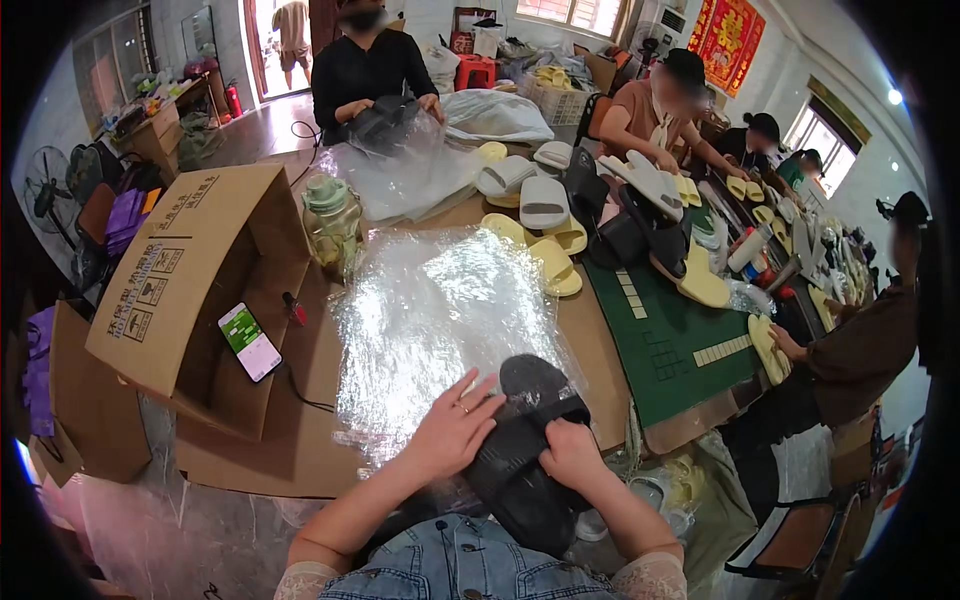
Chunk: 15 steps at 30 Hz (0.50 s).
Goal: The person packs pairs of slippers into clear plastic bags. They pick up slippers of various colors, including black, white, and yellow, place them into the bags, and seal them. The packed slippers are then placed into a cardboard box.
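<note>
A pair of black slide slippers point(533, 376) lies in front of me at the near edge of the table, one partly over the other. My right hand point(572, 455) is closed, its fingers curled at the strap of the slippers. On their left side rests my left hand point(455, 425), with a ring on one finger and its fingers stretched out over the plastic. Beneath and beyond the slippers spreads a stack of clear plastic bags point(440, 310), shiny with reflected light. Whether the slippers are partly inside a bag I cannot tell.
An open cardboard box point(190, 270) stands at left, holding a phone point(249, 342). Behind it is a greenish jar point(332, 222). Yellow, white and black slippers point(545, 203) pile up beyond a green mat point(660, 350). Co-workers point(375, 75) sit around the far and right sides.
</note>
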Tool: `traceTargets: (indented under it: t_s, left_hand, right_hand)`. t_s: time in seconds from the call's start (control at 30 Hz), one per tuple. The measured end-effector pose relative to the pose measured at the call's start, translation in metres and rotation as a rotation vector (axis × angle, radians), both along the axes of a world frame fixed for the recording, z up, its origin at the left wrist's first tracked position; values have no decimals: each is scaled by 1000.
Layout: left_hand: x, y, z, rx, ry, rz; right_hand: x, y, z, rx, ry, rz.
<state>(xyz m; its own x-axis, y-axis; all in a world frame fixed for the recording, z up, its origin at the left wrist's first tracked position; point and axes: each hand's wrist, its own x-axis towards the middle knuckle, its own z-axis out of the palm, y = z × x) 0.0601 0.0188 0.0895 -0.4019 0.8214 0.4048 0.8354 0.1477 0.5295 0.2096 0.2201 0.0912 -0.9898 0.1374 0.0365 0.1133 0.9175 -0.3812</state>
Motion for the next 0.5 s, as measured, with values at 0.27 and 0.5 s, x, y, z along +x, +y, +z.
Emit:
traceTargets:
  t_s: [0.27,0.5]
  left_hand:
    - [22,-10,21,55,18,-137]
    - [26,-26,24,4,-5,-183]
  right_hand:
    - [-101,-19,-16,26,115,-39]
    - [-159,-23,-49,-44,242,-215]
